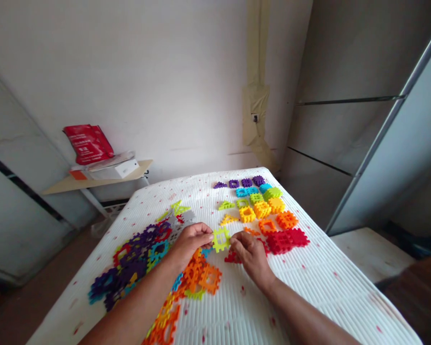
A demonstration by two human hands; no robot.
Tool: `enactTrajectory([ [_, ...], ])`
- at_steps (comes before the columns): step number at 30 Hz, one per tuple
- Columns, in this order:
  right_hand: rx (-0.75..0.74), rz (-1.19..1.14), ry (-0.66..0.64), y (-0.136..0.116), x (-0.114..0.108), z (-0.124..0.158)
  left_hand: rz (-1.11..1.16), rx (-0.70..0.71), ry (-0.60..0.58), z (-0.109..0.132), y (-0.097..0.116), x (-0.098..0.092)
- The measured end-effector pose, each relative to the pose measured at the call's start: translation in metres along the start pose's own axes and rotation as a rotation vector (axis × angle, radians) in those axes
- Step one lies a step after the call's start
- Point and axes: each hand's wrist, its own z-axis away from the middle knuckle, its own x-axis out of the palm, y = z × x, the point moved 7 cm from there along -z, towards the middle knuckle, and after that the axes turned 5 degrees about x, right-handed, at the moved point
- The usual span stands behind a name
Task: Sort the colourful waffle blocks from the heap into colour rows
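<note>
Between my two hands is a lime green square window-frame building piece point(221, 239) with notched edges, held a little above the table. My left hand point(193, 242) pinches its left edge, and my right hand point(249, 251) pinches its right edge. Left of them spreads a mixed heap of notched pieces, with purple pieces point(138, 251), orange pieces point(201, 275) and grey pieces point(183, 220) among them. To the right stand rows sorted by colour: purple stacks point(246, 182), lime pieces point(256, 198), yellow stacks point(262, 209), orange stacks point(286, 220) and red stacks point(282, 242). Red pieces lie partly behind my right hand.
A white ribbed cover with red specks lies over the table point(244, 306). At the back left, a small side table point(62, 186) bears a white box point(118, 168) and a red bag point(89, 143). A grey cabinet point(330, 129) stands at the right, beyond the table's edge.
</note>
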Motion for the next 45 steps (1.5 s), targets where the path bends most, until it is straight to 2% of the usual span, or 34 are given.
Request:
enactTrajectory([
  [3, 0.086, -0.151, -0.034, 0.005, 0.003, -0.002, -0.099, 0.062, 0.022, 0.003, 0.007, 0.003],
  [8, 0.154, -0.243, 0.011, 0.001, -0.006, -0.005, -0.581, 0.34, 0.049, 0.009, 0.03, 0.007],
  [10, 0.161, -0.26, 0.013, -0.001, -0.009, -0.005, -0.678, 0.402, 0.035, 0.01, 0.035, 0.011],
  [18, 0.147, -0.327, 0.006, -0.002, -0.006, -0.004, -0.684, 0.432, 0.052, 0.004, 0.035, 0.013],
  [22, 0.141, -0.339, 0.022, -0.001, -0.007, -0.005, -0.787, 0.476, 0.04, 0.003, 0.034, 0.016],
  [27, 0.155, -0.356, 0.045, -0.001, -0.009, -0.005, -0.924, 0.574, 0.056, 0.004, 0.04, 0.024],
  [31, 0.158, -0.37, 0.058, 0.001, -0.008, -0.005, -1.002, 0.598, 0.074, 0.003, 0.044, 0.028],
  [36, 0.161, -0.349, -0.011, 0.0, -0.005, -0.001, -1.104, 0.659, 0.099, -0.009, 0.059, 0.022],
  [39, 0.052, -0.11, -0.116, -0.009, -0.004, 0.009, -1.131, 0.68, 0.14, -0.032, 0.075, 0.015],
  [42, -0.249, 0.268, -0.244, -0.023, 0.002, 0.029, -1.126, 0.641, 0.11, -0.069, 0.082, 0.022],
  [45, -0.526, 0.522, -0.308, -0.028, 0.007, 0.049, -1.129, 0.621, 0.082, -0.109, 0.083, 0.042],
])
